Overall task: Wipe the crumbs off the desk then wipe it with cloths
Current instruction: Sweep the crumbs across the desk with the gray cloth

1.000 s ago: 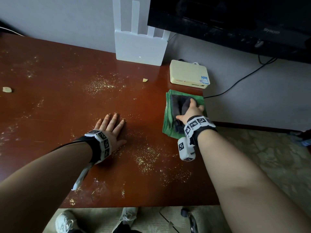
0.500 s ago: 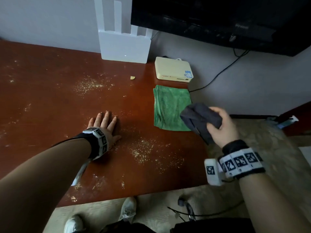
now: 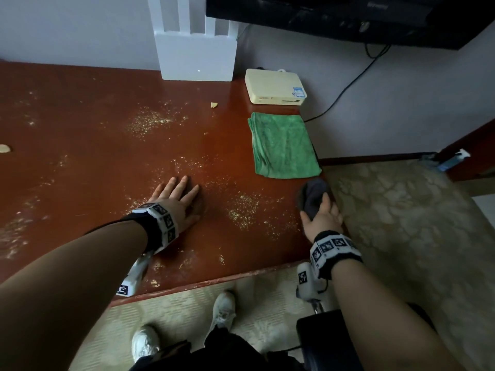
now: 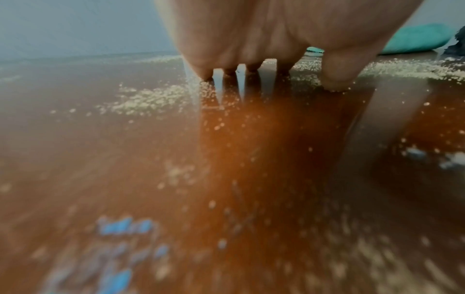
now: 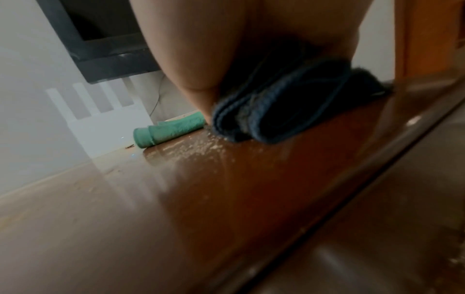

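Gripping a dark cloth [image 3: 313, 195] on the desk [image 3: 93, 162], the right hand [image 3: 322, 219] presses; left hand [image 3: 176, 199] lies flat, fingers spread.

Three views: one overhead, two skimming the desk.
Head view looks steeply down from above the near edge of the desk [image 3: 80, 162], covering both hands and the far wall. Left wrist view sits almost on the surface, facing far-right past the left hand [image 4: 276, 35]. Right wrist view sits low at the right edge, facing far-left. All three share the green cloth [image 3: 284, 145] [image 4: 415, 37] [image 5: 171, 129] and crumbs [image 3: 243, 210].
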`<move>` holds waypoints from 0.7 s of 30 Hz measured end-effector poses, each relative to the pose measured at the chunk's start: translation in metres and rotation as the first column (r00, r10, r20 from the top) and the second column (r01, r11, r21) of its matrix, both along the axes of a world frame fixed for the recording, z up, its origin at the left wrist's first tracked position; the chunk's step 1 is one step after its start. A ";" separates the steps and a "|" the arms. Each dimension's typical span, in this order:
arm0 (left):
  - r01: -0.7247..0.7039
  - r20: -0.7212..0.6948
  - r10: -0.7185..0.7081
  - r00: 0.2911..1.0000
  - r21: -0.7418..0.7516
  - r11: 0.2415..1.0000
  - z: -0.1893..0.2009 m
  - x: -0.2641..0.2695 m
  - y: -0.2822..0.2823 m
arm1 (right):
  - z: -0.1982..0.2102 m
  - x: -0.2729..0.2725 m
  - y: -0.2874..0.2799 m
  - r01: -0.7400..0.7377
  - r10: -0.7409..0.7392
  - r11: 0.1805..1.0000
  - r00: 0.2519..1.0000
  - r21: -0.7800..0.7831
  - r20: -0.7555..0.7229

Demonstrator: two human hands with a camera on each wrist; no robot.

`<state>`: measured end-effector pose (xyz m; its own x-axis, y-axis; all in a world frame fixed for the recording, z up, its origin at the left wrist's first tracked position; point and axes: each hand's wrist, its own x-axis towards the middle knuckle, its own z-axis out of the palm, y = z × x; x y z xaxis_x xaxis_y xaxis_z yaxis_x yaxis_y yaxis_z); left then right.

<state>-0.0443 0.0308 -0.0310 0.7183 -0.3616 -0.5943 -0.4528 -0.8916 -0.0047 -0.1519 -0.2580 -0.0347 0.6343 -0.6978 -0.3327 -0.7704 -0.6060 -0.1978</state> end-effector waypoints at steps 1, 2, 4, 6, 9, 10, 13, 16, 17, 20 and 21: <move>0.006 0.000 -0.006 1.000 0.007 1.000 0.000 -0.002 0.002 | 0.002 0.000 0.007 -0.034 0.034 0.999 0.999 0.000 0.011; 0.010 0.000 -0.010 1.000 0.012 1.000 0.000 -0.005 0.004 | 0.003 -0.001 0.016 -0.093 0.093 0.996 0.995 0.006 0.033; 0.013 0.005 -0.013 1.000 0.023 1.000 -0.001 -0.011 0.006 | 0.004 -0.005 0.035 -0.273 0.271 0.961 0.961 0.036 0.057; 0.006 0.012 -0.006 1.000 0.028 1.000 -0.003 -0.015 0.008 | 0.006 -0.007 0.046 -0.403 0.395 0.909 0.914 0.102 0.093; -0.011 0.019 0.011 1.000 0.022 1.000 -0.005 -0.019 0.009 | 0.017 -0.005 0.037 -0.284 0.234 0.942 0.937 0.177 0.260; -0.016 0.022 0.016 1.000 0.023 1.000 -0.006 -0.020 0.009 | 0.020 -0.004 0.028 -0.204 0.141 0.965 0.933 0.164 0.332; -0.027 0.021 0.027 0.999 0.024 0.999 -0.008 -0.022 0.009 | 0.021 -0.008 0.005 0.020 -0.055 0.993 0.950 0.115 0.309; -0.023 0.019 0.022 1.000 0.022 0.999 -0.010 -0.025 0.012 | 0.008 -0.014 0.012 0.026 -0.025 1.000 1.000 0.018 -0.013; -0.018 0.018 0.018 1.000 0.023 1.000 -0.010 -0.025 0.013 | 0.003 -0.014 0.020 -0.036 0.034 0.999 0.997 -0.028 -0.063; 0.008 0.007 -0.009 1.000 0.025 1.000 -0.009 -0.026 0.017 | -0.004 -0.014 0.050 -0.265 0.260 0.960 0.963 -0.088 -0.070; 0.018 0.003 -0.018 1.000 0.021 1.000 -0.008 -0.025 0.019 | -0.004 -0.014 0.060 -0.345 0.341 0.934 0.938 -0.089 -0.058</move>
<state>-0.0696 0.0500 -0.0390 0.7140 -0.3620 -0.5993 -0.4687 -0.8830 -0.0250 -0.1662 -0.1985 -0.0385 0.8281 -0.4701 -0.3052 -0.5184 -0.8495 -0.0982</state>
